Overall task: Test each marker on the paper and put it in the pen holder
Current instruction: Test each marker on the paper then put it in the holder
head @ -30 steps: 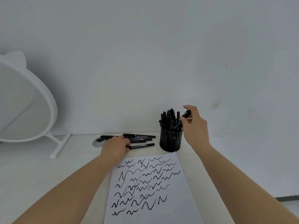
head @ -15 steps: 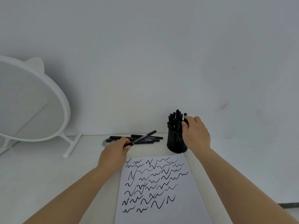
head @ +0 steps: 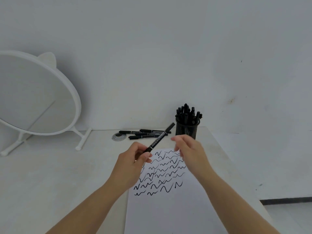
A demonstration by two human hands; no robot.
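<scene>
White table (head: 50, 174) against a pale wall. Left hand (head: 133, 159): fingers pinch the lower end of a black marker (head: 160, 137), raised and slanted up to the right above the top edge of the paper (head: 168, 208), which bears rows of black squiggles. Right hand (head: 189, 152): fingers loose, holding nothing, blurred, just beside the marker. Pen holder (head: 186, 130): black mesh, full of markers, behind the right hand. Loose markers (head: 146, 133) lie left of the holder. Round white mirror (head: 33, 93) at far left.

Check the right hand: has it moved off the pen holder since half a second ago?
Yes. The right hand has left the pen holder and come toward the person, now over the paper, open, near the marker in the left hand.
</scene>
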